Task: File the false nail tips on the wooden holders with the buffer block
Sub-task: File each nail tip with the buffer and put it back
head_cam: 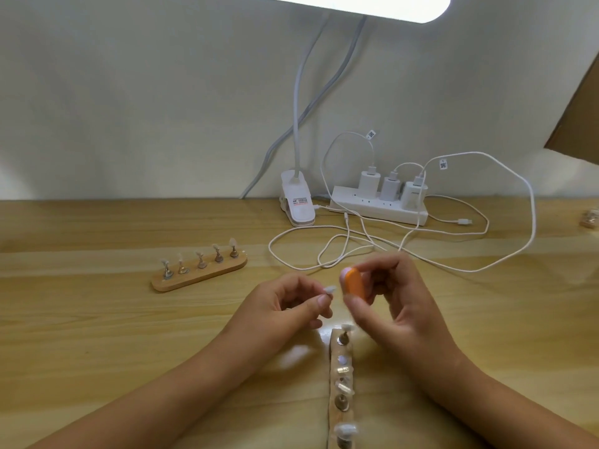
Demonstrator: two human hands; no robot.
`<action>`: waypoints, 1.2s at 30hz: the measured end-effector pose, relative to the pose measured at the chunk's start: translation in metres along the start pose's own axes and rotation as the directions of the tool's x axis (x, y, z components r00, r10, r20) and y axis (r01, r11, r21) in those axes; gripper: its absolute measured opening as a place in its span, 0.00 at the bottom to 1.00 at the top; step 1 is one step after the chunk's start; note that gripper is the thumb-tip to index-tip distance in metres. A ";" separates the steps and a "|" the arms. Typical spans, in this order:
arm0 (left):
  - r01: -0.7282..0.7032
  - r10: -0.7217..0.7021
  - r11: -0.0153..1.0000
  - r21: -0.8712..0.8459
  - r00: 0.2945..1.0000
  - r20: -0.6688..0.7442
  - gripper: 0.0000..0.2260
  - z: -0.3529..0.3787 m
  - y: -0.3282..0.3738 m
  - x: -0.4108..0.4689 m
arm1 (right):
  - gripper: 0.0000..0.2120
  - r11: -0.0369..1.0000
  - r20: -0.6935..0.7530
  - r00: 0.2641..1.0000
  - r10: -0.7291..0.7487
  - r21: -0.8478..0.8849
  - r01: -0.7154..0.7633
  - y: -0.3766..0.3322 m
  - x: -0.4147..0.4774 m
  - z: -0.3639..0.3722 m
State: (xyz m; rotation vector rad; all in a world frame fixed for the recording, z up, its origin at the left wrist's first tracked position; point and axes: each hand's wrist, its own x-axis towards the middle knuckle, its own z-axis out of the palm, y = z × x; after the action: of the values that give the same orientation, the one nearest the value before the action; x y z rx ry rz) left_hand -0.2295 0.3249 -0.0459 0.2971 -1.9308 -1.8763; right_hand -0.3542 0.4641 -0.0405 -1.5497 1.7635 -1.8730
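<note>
My left hand (288, 306) pinches a small stand with a pale false nail tip (330, 289) on its end, held above the table. My right hand (385, 296) grips an orange and pink buffer block (353, 282) between thumb and fingers, its edge just right of the nail tip. Below my hands a wooden holder (341, 388) runs toward me, carrying several metal stands with nail tips. A second wooden holder (199, 274) with several nail tips lies to the left on the table.
A white power strip (379, 209) with three chargers sits at the back, its white cables (356, 244) looping over the table behind my hands. A white clip lamp base (296, 202) stands beside it. A small object (590, 218) lies at the far right edge.
</note>
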 end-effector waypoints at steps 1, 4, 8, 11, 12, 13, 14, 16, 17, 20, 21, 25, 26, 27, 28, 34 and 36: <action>-0.003 0.003 1.000 -0.004 1.000 0.002 0.10 0.000 0.000 0.001 | 0.14 0.999 0.039 0.999 -0.027 -0.027 0.028 -0.001 -0.002 0.003; -0.006 0.006 1.000 -0.008 1.000 0.016 0.10 0.001 0.002 0.001 | 0.13 0.987 0.062 0.998 -0.002 -0.161 0.012 0.000 0.001 0.003; -0.017 0.017 1.000 0.015 1.000 0.006 0.09 0.001 0.002 0.000 | 0.12 0.991 -0.001 0.998 0.069 -0.116 -0.069 -0.001 0.003 -0.003; -0.037 0.038 0.998 0.053 0.999 -0.005 0.09 0.002 0.002 0.000 | 0.12 0.986 0.067 0.998 0.010 -0.166 0.001 -0.004 0.000 0.000; -0.038 0.039 0.997 0.062 0.999 -0.010 0.09 0.002 0.002 0.000 | 0.12 0.985 0.076 0.997 0.005 -0.175 0.009 -0.004 0.000 0.000; -0.036 0.038 0.997 0.068 0.999 -0.015 0.08 0.001 0.002 0.000 | 0.11 0.985 0.066 0.998 0.013 -0.172 -0.001 -0.004 0.001 0.000; -0.035 0.037 0.996 0.078 0.999 -0.017 0.06 0.001 0.002 0.000 | 0.11 0.987 0.046 0.999 0.029 -0.161 -0.021 -0.003 0.002 -0.001; -0.037 0.039 0.994 0.105 0.999 -0.018 0.03 0.000 0.001 0.000 | 0.11 0.989 0.027 0.998 0.059 -0.136 -0.055 -0.002 0.002 -0.002; -0.038 0.040 0.993 0.114 0.999 -0.018 0.03 0.000 0.001 0.000 | 0.11 0.990 0.037 0.998 0.056 -0.134 -0.051 -0.003 0.001 -0.001; -0.039 0.041 0.993 0.108 0.999 -0.019 0.04 0.000 0.002 0.000 | 0.11 0.984 0.068 0.998 0.017 -0.177 -0.005 -0.003 -0.001 0.000; -0.034 0.036 0.994 0.105 0.999 -0.016 0.03 0.000 0.003 -0.001 | 0.11 0.985 0.054 0.998 0.028 -0.174 -0.019 -0.002 0.000 0.000; -0.031 0.032 0.995 0.092 0.999 -0.005 0.02 0.000 0.003 -0.001 | 0.12 0.988 0.054 0.998 0.035 -0.155 -0.026 -0.002 0.001 -0.002; -0.039 0.039 0.995 0.090 0.999 0.000 0.04 0.000 0.003 -0.001 | 0.13 0.985 0.073 0.997 0.006 -0.172 0.007 -0.003 0.000 -0.001; -0.043 0.043 0.995 0.087 0.999 0.005 0.06 0.000 0.002 -0.001 | 0.13 0.981 0.086 0.996 -0.015 -0.190 0.031 -0.003 -0.001 0.000; -0.043 0.042 0.996 0.080 0.999 0.007 0.06 -0.001 0.002 -0.001 | 0.13 0.979 0.083 0.996 -0.018 -0.202 0.034 -0.002 -0.001 0.000; -0.040 0.039 0.997 0.065 0.999 0.018 0.02 0.000 0.001 0.001 | 0.12 0.978 0.073 0.997 -0.034 -0.201 0.048 -0.002 0.000 0.000; -0.046 0.045 0.998 0.052 0.999 0.018 0.02 0.001 0.002 0.000 | 0.12 0.974 0.089 0.995 -0.044 -0.218 0.063 -0.002 -0.001 0.001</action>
State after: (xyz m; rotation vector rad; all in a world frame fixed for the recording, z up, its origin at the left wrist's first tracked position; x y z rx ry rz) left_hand -0.2298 0.3254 -0.0437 0.2523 -1.9836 -1.8074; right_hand -0.3521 0.4652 -0.0398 -1.7393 1.9667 -1.6540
